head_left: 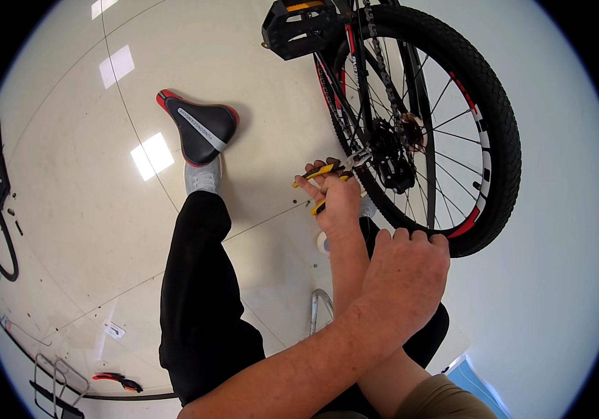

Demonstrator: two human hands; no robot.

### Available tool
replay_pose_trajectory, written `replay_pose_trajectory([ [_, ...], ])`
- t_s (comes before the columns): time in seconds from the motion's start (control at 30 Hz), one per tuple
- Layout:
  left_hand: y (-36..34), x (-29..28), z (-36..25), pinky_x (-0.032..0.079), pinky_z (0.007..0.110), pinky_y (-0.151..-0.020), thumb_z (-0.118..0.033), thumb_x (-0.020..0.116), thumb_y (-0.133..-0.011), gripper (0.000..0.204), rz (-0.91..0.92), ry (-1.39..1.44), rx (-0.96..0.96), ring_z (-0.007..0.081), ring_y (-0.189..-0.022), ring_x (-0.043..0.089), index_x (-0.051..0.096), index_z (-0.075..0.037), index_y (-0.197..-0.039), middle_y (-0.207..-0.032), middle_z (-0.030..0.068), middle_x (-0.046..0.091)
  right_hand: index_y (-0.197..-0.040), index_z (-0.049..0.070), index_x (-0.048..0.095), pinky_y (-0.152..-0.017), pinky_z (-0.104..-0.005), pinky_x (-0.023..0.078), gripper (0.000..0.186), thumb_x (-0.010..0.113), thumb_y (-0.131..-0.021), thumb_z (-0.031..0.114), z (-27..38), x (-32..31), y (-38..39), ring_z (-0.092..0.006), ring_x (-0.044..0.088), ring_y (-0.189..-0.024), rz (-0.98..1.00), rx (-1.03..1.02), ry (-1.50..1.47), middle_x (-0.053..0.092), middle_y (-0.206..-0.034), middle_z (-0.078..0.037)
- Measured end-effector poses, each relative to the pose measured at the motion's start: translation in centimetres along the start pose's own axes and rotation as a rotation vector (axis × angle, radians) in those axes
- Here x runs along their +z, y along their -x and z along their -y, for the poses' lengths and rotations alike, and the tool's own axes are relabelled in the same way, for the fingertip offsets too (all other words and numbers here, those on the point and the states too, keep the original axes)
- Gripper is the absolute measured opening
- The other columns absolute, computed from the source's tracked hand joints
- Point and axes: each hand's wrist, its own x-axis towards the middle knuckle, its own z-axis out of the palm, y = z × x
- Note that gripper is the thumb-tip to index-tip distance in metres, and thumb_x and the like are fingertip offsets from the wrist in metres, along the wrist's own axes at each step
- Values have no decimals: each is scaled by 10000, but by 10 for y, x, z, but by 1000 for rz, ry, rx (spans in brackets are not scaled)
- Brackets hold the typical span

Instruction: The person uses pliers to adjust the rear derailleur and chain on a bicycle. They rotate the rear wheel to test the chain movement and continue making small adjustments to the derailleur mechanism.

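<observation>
Head view: right of centre, my right hand [338, 202] is closed around yellow-handled pliers [332, 172], their tip at the bike's rear wheel hub [391, 150]. My left hand [405, 269] curls over the black tyre [502, 140] at its lower edge. A black saddle [201, 126] with red trim and a grey stripe lies on the floor, upper left.

The person is wearing black trousers [198, 293] and a light grey lace-up shoe [203, 177] with a pale sole. Both forearms are showing bare, with no watch or glove on the left hand [405, 269] or the right hand [338, 202]. A short olive-tan sleeve [446, 399] is covering the upper arm at the lower edge.
</observation>
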Motion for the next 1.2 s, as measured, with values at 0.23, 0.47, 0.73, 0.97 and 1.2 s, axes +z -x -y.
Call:
replay_pose_trajectory([
  [0.23,0,-4,-1,491,410,-713,-109,719,-807,126,23,-2,-8,276,-797,694,646,-52,-893,-817,106,689,-1198,18,511,-752,-427,681,222,461,-1010,-91,-1,-1,-2,-227,667,-1013,-6,23,46,607,-1116,-99],
  [0.47,1,-2,-1,489,402,-713,-116,731,-799,148,15,-7,-7,268,-800,689,647,-53,-904,-812,101,681,-1201,25,521,-761,-425,677,238,448,-1006,-89,1,-1,-7,-232,678,-994,-2,-5,44,624,-1112,-101],
  [0.73,2,-3,0,491,399,-709,-119,728,-796,153,8,-14,7,266,-793,688,645,-52,-904,-807,99,681,-1182,-13,557,-886,-488,651,415,375,-839,-161,1,6,-6,-292,685,-1089,-52,9,-22,630,-1112,-137],
  [0.97,1,-8,-3,478,381,-739,-113,717,-848,122,52,-34,4,219,-828,690,663,-62,-944,-832,72,702,-1147,4,554,-974,-526,607,379,375,-845,-139,-1,7,-8,-277,671,-995,16,26,-135,616,-1079,-127],
  [1.2,1,-6,-3,486,397,-698,-122,730,-801,153,30,-31,2,258,-781,680,640,-56,-905,-804,94,672,-1140,-5,571,-1127,-583,464,492,411,-693,-135,2,-8,-7,-307,608,-1155,557,49,-803,602,-1144,-119],
])
